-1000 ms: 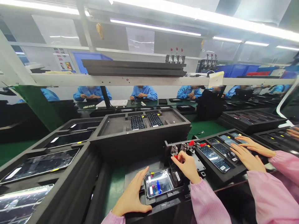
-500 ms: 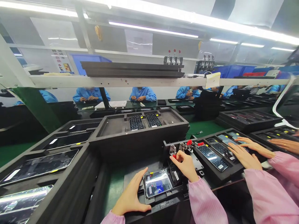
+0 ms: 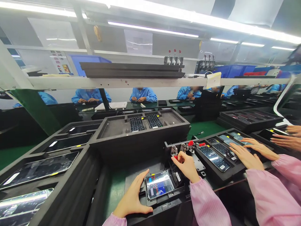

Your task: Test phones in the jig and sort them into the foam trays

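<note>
My left hand [image 3: 134,199] is spread at the left side of a black fixture [image 3: 164,205], thumb by its front edge and fingers at the back corner. In the fixture lies a phone [image 3: 161,184], face up, with a lit screen and a yellow tab on its top edge. My right hand [image 3: 187,166] is closed on the red-tipped handle [image 3: 176,157] of a toggle clamp at the back of the fixture. The fingers partly cover the handle. More red clamp handles [image 3: 191,143] stick out just behind that hand.
A co-worker's hands [image 3: 246,153] rest over a foam tray of phones [image 3: 213,157] close on my right. Foam trays with phones stand on the left [image 3: 91,150] and behind the fixture [image 3: 141,142]. A shelf [image 3: 141,82] crosses above; people in blue [image 3: 143,94] sit beyond.
The phone's screen looks different, with more coloured patches showing. At the far right, another person's hands have shifted, a dark phone now beside them. My own hands have hardly moved.
</note>
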### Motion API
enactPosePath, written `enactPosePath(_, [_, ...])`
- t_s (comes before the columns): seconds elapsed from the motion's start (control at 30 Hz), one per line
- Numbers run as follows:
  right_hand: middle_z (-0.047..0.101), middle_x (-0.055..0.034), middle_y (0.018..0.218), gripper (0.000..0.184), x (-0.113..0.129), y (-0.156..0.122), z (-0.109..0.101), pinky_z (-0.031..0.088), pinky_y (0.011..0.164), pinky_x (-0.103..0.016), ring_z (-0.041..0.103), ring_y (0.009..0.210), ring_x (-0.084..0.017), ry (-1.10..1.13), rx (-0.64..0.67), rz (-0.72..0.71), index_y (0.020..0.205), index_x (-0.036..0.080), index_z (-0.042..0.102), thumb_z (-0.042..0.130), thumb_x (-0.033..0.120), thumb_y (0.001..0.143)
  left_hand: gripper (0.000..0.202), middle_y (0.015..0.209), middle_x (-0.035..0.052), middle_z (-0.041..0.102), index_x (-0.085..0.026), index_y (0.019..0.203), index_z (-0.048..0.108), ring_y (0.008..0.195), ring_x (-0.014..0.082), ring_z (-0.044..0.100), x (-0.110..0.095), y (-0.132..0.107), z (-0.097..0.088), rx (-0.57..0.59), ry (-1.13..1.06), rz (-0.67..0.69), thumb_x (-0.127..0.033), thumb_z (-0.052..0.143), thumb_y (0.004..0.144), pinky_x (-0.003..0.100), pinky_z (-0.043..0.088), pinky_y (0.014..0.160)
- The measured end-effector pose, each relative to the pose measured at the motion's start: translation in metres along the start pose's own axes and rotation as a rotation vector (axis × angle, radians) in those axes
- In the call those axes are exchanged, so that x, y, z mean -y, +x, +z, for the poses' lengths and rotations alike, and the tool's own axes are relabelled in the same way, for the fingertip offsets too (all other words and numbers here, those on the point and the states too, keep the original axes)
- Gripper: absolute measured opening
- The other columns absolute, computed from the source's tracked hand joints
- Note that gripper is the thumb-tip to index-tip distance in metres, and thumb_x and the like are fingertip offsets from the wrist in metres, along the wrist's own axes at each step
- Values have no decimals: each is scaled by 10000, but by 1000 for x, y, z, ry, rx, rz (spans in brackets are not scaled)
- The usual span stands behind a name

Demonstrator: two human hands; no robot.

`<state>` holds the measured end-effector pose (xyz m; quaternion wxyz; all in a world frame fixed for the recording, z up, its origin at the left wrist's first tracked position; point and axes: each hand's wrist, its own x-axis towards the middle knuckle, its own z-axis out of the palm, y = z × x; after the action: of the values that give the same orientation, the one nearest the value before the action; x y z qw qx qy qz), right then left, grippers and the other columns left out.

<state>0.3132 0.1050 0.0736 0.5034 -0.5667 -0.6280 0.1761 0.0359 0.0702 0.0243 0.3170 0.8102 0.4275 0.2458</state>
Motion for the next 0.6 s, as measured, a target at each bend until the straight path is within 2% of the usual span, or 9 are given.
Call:
enactPosePath(0.17, [360,73,494,396,2,-1,-1,309,465,-205,351,463,-70,46,-26,-2,554,208,323,607,419,729,1135,1456,49,255,-305,1393,145,1305,286,293,2,-1,0,7,-2,4,-310,810,473,418,250,1087])
enactPosePath(0.3, [359,68,481,395,12,-6,-12,329,461,-206,362,444,-67,102,-95,-1,553,211,296,522,417,803,1116,1449,72,268,-288,1397,155,1300,303,301,2,0,-1,9,7,28,-410,804,497,429,263,1079])
enactPosePath(0.37, [401,56,480,376,23,-5,-21,354,479,-213,392,445,-72,154,-109,-11,558,206,341,475,411,844,1106,1445,79,278,-283,1397,171,1298,312,303,1,2,-2,19,17,42,-451,798,502,431,267,1076])
enactPosePath(0.53, [530,14,558,323,56,17,-45,427,543,-237,502,520,-105,249,-13,-109,633,192,488,469,425,855,1094,1446,76,282,-285,1402,174,1305,312,288,-1,3,-3,32,61,60,-462,790,515,434,264,1078])
enactPosePath(0.6, [574,-7,636,274,61,29,-54,457,594,-254,545,588,-123,210,-104,-163,710,189,529,472,413,857,1081,1443,76,289,-287,1404,178,1303,319,286,-2,3,-1,35,89,56,-451,784,524,447,272,1071])
